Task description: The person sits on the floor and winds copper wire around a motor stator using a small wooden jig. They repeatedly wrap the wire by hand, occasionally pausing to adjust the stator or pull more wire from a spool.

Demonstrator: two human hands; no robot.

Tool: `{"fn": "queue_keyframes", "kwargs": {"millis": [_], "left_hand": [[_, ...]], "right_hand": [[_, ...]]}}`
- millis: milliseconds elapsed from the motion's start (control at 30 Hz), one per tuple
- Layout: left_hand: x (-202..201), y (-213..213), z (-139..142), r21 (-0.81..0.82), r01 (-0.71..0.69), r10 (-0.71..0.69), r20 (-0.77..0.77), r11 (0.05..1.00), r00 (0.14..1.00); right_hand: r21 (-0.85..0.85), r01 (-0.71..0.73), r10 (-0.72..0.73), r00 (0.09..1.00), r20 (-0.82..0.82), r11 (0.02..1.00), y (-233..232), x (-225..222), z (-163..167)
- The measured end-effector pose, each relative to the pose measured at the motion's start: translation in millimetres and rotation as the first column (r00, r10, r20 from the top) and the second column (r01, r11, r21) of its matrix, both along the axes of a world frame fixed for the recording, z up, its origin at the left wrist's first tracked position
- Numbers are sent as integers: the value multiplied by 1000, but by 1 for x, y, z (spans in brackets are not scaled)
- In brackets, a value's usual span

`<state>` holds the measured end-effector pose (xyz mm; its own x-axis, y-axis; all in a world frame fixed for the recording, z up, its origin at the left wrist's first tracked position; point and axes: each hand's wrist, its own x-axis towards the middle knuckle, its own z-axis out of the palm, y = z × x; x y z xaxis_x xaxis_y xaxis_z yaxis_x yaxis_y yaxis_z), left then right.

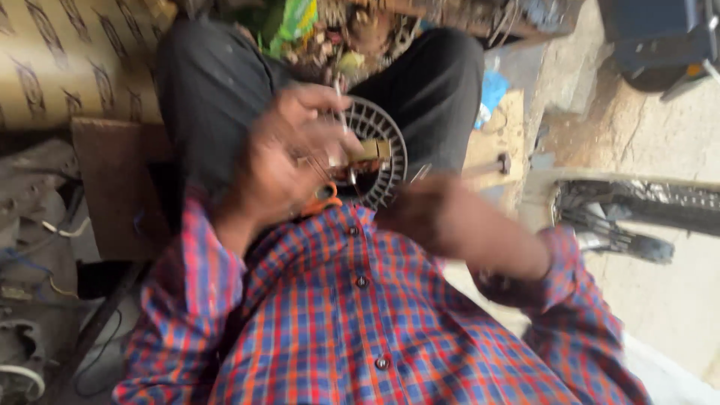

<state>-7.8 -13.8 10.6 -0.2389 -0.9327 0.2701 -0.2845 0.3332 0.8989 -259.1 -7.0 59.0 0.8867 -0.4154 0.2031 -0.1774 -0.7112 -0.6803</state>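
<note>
The view is blurred by motion. A round slotted metal core (pixel 384 150) with copper-coloured winding rests on my lap, against dark trousers (pixel 435 90). My left hand (pixel 289 161) lies over its left side, fingers curled on it, and a thin pale stick (pixel 341 105) rises between the fingers. My right hand (pixel 427 214) is closed just below and right of the core, with a thin metal tool (pixel 420 173) poking out towards the core. An orange-handled tool (pixel 324 199) lies under my left hand, against my checked shirt (pixel 352 315).
A patterned sack (pixel 67 60) lies at the upper left, with grey machine parts and wires (pixel 30 255) at the left edge. A rod with a knob (pixel 491 163) sits right of my knee. A dark grated part (pixel 637 206) lies on the sandy ground at the right.
</note>
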Motion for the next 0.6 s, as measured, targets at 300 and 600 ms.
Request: {"fn": "queue_keyframes", "kwargs": {"millis": [300,600], "left_hand": [[-23,8,-33,37,-114,120,-247,993,962],[9,-29,-9,86,159,-171,154,983,973]], "right_hand": [[-198,459,-449,888,96,866,-95,2,-93],[-74,-9,6,999,-37,997,-19,25,19]]}}
